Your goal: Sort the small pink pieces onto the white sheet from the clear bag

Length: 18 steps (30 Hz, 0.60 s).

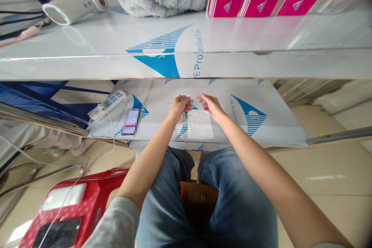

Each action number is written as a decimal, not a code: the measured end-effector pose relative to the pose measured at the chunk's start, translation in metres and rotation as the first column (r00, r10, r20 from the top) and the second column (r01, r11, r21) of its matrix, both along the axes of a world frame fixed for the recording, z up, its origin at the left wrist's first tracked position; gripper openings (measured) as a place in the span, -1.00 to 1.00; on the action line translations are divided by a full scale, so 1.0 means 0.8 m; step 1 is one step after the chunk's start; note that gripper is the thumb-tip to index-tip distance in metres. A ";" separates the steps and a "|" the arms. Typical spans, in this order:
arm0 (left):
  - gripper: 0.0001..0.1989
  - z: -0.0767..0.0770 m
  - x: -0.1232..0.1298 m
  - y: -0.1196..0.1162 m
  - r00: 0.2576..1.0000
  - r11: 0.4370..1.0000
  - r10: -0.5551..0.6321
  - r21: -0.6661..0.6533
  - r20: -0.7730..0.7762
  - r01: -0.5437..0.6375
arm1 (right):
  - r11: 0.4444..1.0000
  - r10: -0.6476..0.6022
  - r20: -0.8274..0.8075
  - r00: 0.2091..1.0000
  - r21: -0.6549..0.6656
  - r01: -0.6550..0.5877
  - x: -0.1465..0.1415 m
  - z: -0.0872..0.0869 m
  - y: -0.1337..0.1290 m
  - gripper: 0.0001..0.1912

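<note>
While both hands work above the middle of the sheet, the left hand [180, 108] is closed in a pinch on a small clear plastic piece [183, 118], part of which hangs below the fingers. The right hand [210, 106] is raised, its fingers drawn together toward the same area; at this size I cannot tell whether they grip anything.

The piece lies just above a flat translucent white rectangular packet [200, 124], which rests near the centre of the near edge of a large white rectangular sheet [279, 131] printed with blue protective-film marks. The piece's exact outline is hard to make out against the white ground.

Handling judgement: thin clear plastic is probably best held by its edges with the fingertips, away from its flat faces, and kept clear of the packet so that the two do not cling together.

Also on the sheet: a white power strip with blue switches [107, 104] near the far left corner, its thin white cable [112, 133] running over the left edge, and a pixelated label [130, 122] towards the left edge. Blue denim jeans [165, 197] lie beyond the near edge, and a red plastic stool [72, 205] stands to the left.
</note>
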<state>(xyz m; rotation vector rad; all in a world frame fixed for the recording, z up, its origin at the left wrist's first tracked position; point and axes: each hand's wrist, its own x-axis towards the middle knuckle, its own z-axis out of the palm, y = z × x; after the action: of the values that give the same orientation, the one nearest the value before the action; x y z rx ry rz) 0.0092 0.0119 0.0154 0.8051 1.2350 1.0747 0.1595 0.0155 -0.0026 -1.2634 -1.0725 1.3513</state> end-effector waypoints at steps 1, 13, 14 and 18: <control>-0.81 0.002 0.000 0.000 1.000 1.000 -0.002 0.011 0.023 0.002 | 1.000 0.001 -0.042 0.999 -0.012 -0.001 0.000 -0.001 0.001 -0.57; -0.54 0.026 0.003 -0.011 0.975 0.977 -0.098 0.206 0.198 0.057 | 0.993 -0.032 -0.461 0.887 -0.117 -0.025 0.002 -0.011 0.008 -0.62; -0.52 0.028 0.004 -0.012 0.978 0.973 -0.112 0.221 0.179 0.071 | 0.993 -0.027 -0.476 0.879 -0.111 -0.030 0.002 -0.011 0.008 -0.63; -0.47 0.033 0.007 -0.015 0.986 0.956 -0.130 0.278 0.101 0.097 | 0.993 -0.025 -0.530 0.847 -0.109 -0.039 0.001 -0.007 0.009 -0.67</control>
<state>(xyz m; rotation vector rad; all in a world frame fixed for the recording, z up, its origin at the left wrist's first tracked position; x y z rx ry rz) 0.0149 -0.0004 0.0419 0.9952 0.9411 1.1954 0.1602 0.0225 -0.0084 -0.8757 -0.6129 1.6606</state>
